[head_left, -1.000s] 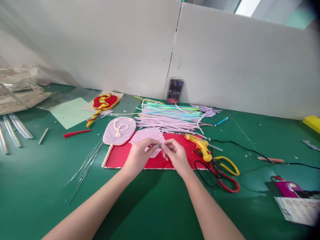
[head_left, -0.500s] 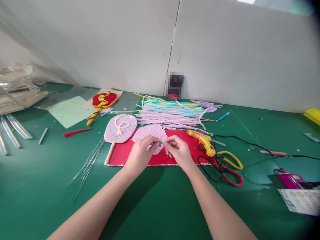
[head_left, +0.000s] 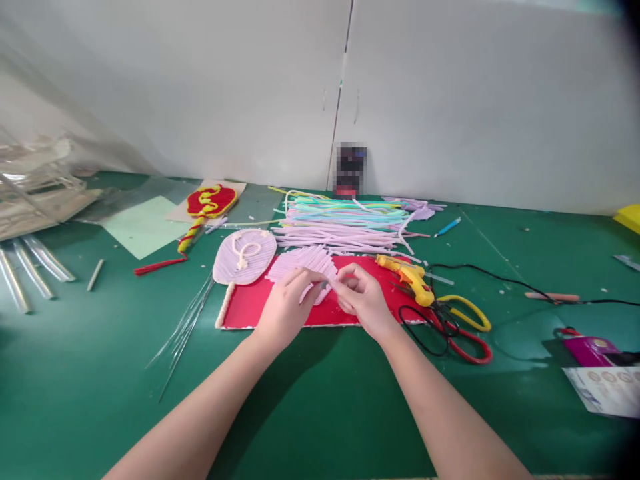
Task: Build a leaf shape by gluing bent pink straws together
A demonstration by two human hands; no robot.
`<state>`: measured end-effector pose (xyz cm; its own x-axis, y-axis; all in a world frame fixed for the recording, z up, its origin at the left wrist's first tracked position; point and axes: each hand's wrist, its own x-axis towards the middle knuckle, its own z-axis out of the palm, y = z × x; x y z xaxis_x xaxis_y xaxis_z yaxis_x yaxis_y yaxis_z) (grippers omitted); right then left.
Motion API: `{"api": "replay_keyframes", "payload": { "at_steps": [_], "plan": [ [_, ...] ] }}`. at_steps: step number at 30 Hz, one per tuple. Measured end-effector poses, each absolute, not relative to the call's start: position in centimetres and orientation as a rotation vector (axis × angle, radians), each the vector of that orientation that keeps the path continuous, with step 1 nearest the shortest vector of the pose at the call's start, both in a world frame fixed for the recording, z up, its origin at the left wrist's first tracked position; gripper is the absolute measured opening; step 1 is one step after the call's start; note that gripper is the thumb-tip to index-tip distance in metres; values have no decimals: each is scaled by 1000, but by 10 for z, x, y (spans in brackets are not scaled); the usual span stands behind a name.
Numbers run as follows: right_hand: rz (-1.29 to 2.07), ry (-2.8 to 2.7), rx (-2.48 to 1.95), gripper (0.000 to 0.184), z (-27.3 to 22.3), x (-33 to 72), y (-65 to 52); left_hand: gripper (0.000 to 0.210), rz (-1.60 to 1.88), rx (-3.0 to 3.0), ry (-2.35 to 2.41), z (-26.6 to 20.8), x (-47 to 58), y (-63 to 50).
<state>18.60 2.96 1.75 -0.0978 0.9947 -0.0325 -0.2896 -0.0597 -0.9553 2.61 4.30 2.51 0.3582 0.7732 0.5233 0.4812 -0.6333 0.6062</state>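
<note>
My left hand [head_left: 290, 303] and my right hand [head_left: 363, 300] meet fingertip to fingertip above a red board [head_left: 375, 313]. Both are closed in a pinch; whatever sits between the fingertips is too small to make out. Just behind and under them lies a lilac panel [head_left: 305, 261] of pipe cleaners side by side, partly hidden by my left hand. To its left, a lilac fan-shaped piece [head_left: 230, 260] bears a cream looped pipe cleaner and has a cream twisted handle [head_left: 225, 307].
Behind the board lies a pile of lilac and mint pipe cleaners [head_left: 345, 217]. A yellow glue gun [head_left: 410, 277] and scissors [head_left: 475, 350] rest at right with a black cord [head_left: 480, 268]. Thin wires [head_left: 183, 327] and a red-yellow fan [head_left: 213, 200] are at left.
The camera view has shifted slightly. My fingers stay pinched together over the board, with the right-hand fingers curled a little differently. Nothing on the table has visibly moved.
</note>
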Motion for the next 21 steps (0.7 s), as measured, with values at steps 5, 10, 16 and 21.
{"api": "replay_keyframes", "payload": {
  "at_steps": [5, 10, 16, 21],
  "plan": [
    [1511, -1009, -919, 27, 17, 184, 28, 15, 1202, 2442, 1067, 26, 25, 41],
    [1520, -1011, -884, 24, 17, 184, 28, 13, 1220, 2534, 1046, 25, 24, 41],
    [1540, -1014, -882, 25, 21, 185, 26, 12, 1209, 2539, 1063, 28, 24, 39],
    [1585, -1010, -854, 22, 20, 184, 26, 12, 1179, 2553, 1058, 27, 22, 40]
  ]
}}
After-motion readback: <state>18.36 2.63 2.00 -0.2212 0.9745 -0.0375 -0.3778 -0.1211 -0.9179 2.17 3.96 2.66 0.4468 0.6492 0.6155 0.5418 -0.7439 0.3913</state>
